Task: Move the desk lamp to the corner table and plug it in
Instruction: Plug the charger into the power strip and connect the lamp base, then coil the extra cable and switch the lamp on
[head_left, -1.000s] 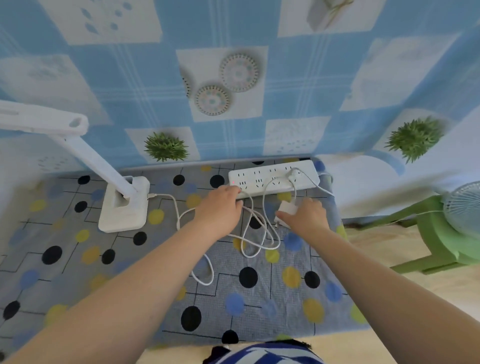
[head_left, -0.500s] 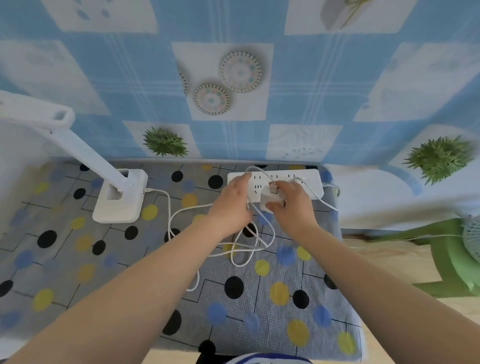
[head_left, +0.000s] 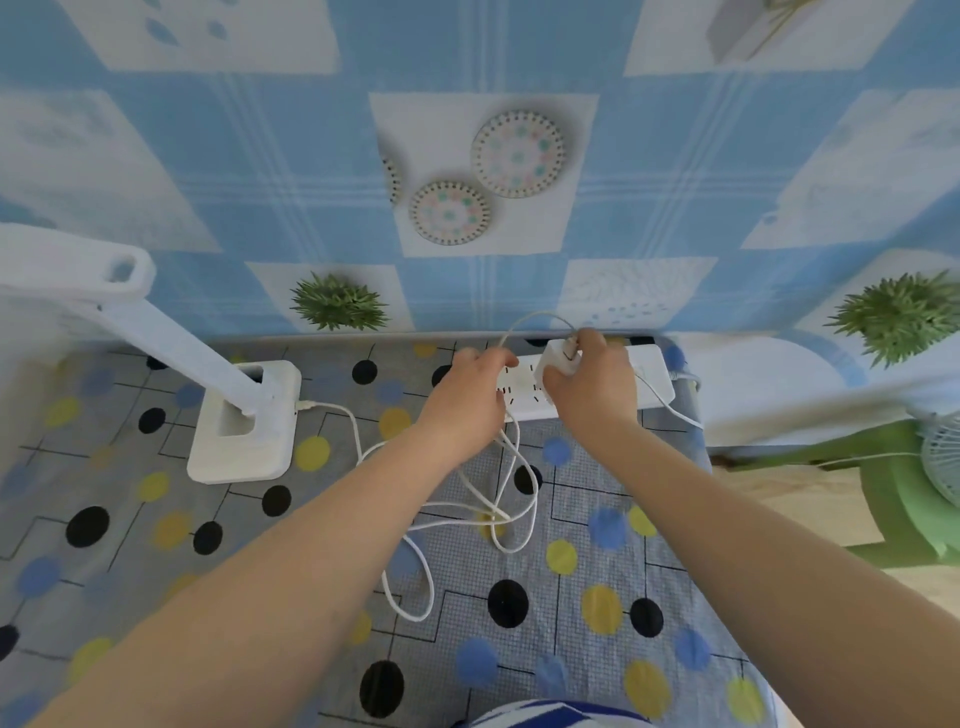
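Observation:
The white desk lamp (head_left: 244, 415) stands at the back left of the corner table (head_left: 156, 545), which wears a dotted grey cloth. Its white cable (head_left: 467, 509) lies in loops across the middle of the cloth. A white power strip (head_left: 652, 379) lies along the wall at the back right. My right hand (head_left: 592, 384) grips the lamp's white plug adapter (head_left: 553, 361) just above the strip's sockets. My left hand (head_left: 465, 400) rests on the strip's left end with curled fingers; whether it pinches the cable there I cannot tell.
Blue patterned wallpaper (head_left: 519, 156) rises directly behind the table. A second white cord (head_left: 670, 405) leaves the strip's right side. To the right stand a green stool (head_left: 883, 478) and a white fan (head_left: 943, 462) on the floor.
My right hand lifted the adapter from the cloth and carried it back over the power strip. My left hand slid further onto the strip's left end. The view moved closer.

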